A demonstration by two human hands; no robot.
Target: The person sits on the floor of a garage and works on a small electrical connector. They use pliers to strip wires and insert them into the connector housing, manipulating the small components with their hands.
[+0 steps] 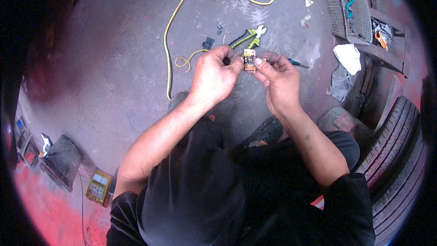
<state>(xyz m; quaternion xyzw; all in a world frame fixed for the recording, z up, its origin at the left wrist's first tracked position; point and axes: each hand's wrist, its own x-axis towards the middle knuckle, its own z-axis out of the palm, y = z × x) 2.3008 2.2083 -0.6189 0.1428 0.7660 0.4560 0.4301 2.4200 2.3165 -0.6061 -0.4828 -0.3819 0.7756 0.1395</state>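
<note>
Here, a small orange electrical part (249, 60) sits pinched between both hands above a grey concrete floor (114, 64). The left hand (213, 74) closes its fingertips on the part's left edge, while the right hand (278, 79) grips its right side with thumb and fingers. Just beyond lie green-handled pliers (248, 37), a small screwdriver (298, 64) and a yellow wire (170, 32); a tyre (396, 141) stands at right.

Small part (249, 60) held between left hand (214, 75) and right hand (278, 79), above floor (114, 64). Pliers (249, 37) laid just behind hands. Cable (172, 27) run left of pliers. Screwdriver (298, 64) right of part. Tyre (393, 141) placed far right.
</note>
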